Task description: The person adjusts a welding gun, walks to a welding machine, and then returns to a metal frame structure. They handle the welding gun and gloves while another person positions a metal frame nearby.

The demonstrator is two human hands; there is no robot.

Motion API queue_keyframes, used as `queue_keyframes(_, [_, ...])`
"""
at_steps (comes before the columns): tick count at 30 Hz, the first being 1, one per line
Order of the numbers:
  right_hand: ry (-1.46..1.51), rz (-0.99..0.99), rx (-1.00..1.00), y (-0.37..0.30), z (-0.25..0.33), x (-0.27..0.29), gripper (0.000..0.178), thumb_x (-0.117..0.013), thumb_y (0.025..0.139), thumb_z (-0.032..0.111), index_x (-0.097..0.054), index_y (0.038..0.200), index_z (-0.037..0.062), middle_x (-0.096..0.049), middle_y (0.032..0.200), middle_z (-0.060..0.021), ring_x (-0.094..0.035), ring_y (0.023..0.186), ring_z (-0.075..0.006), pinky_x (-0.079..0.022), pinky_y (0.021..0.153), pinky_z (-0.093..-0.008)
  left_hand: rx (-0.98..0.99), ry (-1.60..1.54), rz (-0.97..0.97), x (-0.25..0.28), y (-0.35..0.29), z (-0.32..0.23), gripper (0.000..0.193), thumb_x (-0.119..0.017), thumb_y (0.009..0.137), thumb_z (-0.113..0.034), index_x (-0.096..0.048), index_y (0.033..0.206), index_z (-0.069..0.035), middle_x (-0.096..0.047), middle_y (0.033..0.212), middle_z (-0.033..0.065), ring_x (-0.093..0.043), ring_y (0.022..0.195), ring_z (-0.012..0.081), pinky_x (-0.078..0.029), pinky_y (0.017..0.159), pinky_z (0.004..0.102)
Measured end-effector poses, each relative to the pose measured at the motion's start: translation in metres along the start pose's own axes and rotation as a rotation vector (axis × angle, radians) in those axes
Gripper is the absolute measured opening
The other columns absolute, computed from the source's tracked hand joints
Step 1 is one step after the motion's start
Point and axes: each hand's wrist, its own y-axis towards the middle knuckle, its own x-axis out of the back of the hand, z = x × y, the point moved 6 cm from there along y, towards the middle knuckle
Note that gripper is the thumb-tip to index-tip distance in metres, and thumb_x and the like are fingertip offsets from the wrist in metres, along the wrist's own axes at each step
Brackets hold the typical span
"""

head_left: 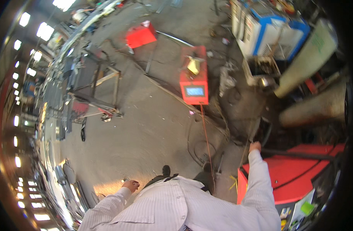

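My right hand [255,146] reaches forward at the right, beside a red cabinet [292,173]. Its fingers are closed at the lower end of a dark, hollow object with a pale edge [262,130]; the exact kind is hard to make out against the dark floor. Low at my left side hangs my left hand [131,186], fingers loosely bent and nothing visible in them. Ahead on the floor is a red box-shaped machine [194,86] with a lit display and a yellow item [193,66] on top. An orange cable [205,133] runs from it toward my feet.
A second red box [141,35] lies farther off. Metal frames [95,88] stand at the left. Loops of cable [199,150] cover the floor near my feet. At the right are a blue-white machine [267,32], an open bin [263,69] and large cylinders [309,57].
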Motion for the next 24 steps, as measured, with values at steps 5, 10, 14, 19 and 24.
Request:
queue_keyframes(5, [-0.93, 0.203, 0.824, -0.103, 0.114, -0.12, 0.036, -0.065, 0.095, 0.03, -0.083, 0.108, 0.0019, -0.081, 0.105, -0.0208, -0.079, 0.103, -0.0364, -0.062, 0.092, -0.0494, 0.026, -0.029, 0.038, -0.008, 0.049, 0.051, 0.039, -0.065, 0.1, -0.033, -0.079, 0.126, -0.007, -0.083, 0.111, 0.0134, -0.08, 0.099, 0.0264, -0.061, 0.091, 0.0368])
queue_keyframes(10, [-0.319, 0.523, 0.473, -0.189, 0.196, -0.173, 0.044, -0.076, 0.085, 0.035, -0.08, 0.105, -0.0036, -0.077, 0.113, -0.0269, -0.072, 0.112, -0.0469, -0.059, 0.097, -0.0515, -0.084, 0.333, 0.255, -0.013, 0.101, 0.079, 0.048, -0.065, 0.1, -0.037, -0.069, 0.145, -0.02, -0.065, 0.152, 0.0066, -0.062, 0.137, 0.0313, -0.051, 0.115, 0.0415])
queue_keyframes(14, [-0.594, 0.593, 0.518, -0.209, 0.256, -0.197, 0.046, -0.072, 0.084, 0.041, -0.081, 0.105, 0.0013, -0.077, 0.12, -0.024, -0.071, 0.119, -0.0438, -0.058, 0.097, -0.0516, 0.175, -0.045, 0.253, 0.038, 0.164, 0.094, 0.051, -0.061, 0.104, -0.042, -0.066, 0.15, -0.019, -0.063, 0.155, 0.0064, -0.059, 0.142, 0.0318, -0.049, 0.117, 0.0447])
queue_keyframes(19, [-0.548, 0.665, 0.01, -0.198, 0.333, -0.174, 0.052, -0.071, 0.085, 0.047, -0.081, 0.109, 0.0032, -0.077, 0.122, -0.0242, -0.071, 0.119, -0.0425, -0.058, 0.095, -0.0529, 0.016, -0.104, 0.195, 0.145, 0.298, 0.071, 0.051, -0.061, 0.103, -0.047, -0.072, 0.14, -0.013, -0.076, 0.132, 0.0116, -0.07, 0.126, 0.0346, -0.055, 0.103, 0.05])
queue_keyframes(24, [-0.406, 0.661, 0.107, -0.201, 0.488, -0.176, 0.052, -0.066, 0.088, 0.048, -0.08, 0.115, 0.0057, -0.076, 0.125, -0.0246, -0.071, 0.12, -0.0417, -0.057, 0.096, -0.0534, -0.451, 0.15, -0.11, 0.305, 0.399, -0.026, 0.044, -0.06, 0.101, -0.036, -0.073, 0.137, -0.013, -0.073, 0.136, 0.0159, -0.071, 0.122, 0.0363, -0.058, 0.1, 0.05])
